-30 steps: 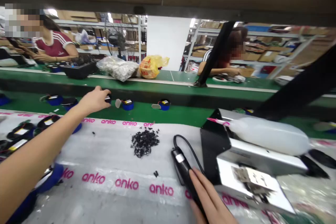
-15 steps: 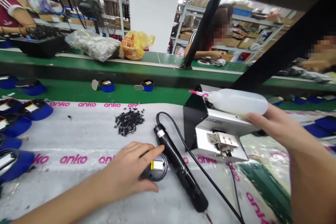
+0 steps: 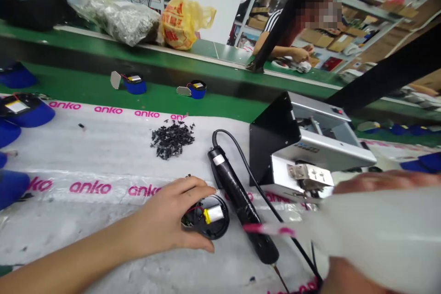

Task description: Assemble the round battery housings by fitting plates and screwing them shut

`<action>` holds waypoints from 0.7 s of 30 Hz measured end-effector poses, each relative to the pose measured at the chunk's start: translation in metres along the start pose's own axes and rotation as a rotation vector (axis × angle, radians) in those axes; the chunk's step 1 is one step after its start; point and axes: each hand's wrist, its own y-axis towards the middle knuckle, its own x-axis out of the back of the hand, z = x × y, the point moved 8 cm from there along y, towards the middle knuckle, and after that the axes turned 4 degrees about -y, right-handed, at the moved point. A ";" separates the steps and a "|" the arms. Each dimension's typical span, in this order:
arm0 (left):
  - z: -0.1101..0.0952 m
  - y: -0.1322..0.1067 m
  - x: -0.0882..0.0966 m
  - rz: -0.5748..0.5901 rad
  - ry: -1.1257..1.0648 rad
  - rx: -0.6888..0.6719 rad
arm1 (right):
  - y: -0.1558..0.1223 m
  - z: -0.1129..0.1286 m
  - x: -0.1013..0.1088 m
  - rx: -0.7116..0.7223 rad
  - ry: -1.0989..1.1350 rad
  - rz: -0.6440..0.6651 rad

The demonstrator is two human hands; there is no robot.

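Note:
My left hand [image 3: 172,220] curls its thumb and fingers around a round black housing [image 3: 220,227] resting on the covered bench. Inside the housing lie a silver battery [image 3: 215,214] with yellow tape and a red wire. At the lower right, close to the camera and blurred, my right hand [image 3: 386,180] grips a translucent white squeeze bottle [image 3: 389,234]. The bottle's pink-marked nozzle [image 3: 268,228] points left toward the housing, apart from it in the picture. Between the hands lies a black electric screwdriver [image 3: 241,206] with its cord.
A silver and black screw feeder [image 3: 285,161] stands to the right. Small black parts [image 3: 172,140] are heaped behind my left hand. Blue-based housings [image 3: 29,110] line the left side; two more sit on the green surface [image 3: 161,85]. Across the bench, a person's hands [image 3: 303,53] handle something.
My right hand has lifted the bottle off the screw feeder and brought it nearer and lower. My left hand stays around the housing. The camera view has tilted down.

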 end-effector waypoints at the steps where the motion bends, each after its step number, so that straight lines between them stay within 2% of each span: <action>1: 0.000 0.000 0.000 0.006 -0.006 -0.003 | -0.014 -0.002 -0.010 -0.054 0.034 0.023; 5: 0.000 0.001 0.002 0.025 0.012 -0.002 | -0.055 0.002 -0.042 -0.232 0.182 0.058; 8: 0.000 0.001 0.002 0.027 0.030 -0.002 | -0.067 0.011 -0.052 -0.252 0.207 0.064; 11: 0.000 0.000 0.001 0.026 0.028 0.003 | -0.074 0.008 -0.049 -0.275 0.221 0.033; 17: 0.001 0.000 0.001 0.032 0.017 0.024 | -0.083 -0.005 -0.031 -0.268 0.261 -0.127; 21: -0.001 0.001 0.002 0.026 0.003 -0.010 | -0.084 -0.002 -0.035 -0.281 0.304 -0.098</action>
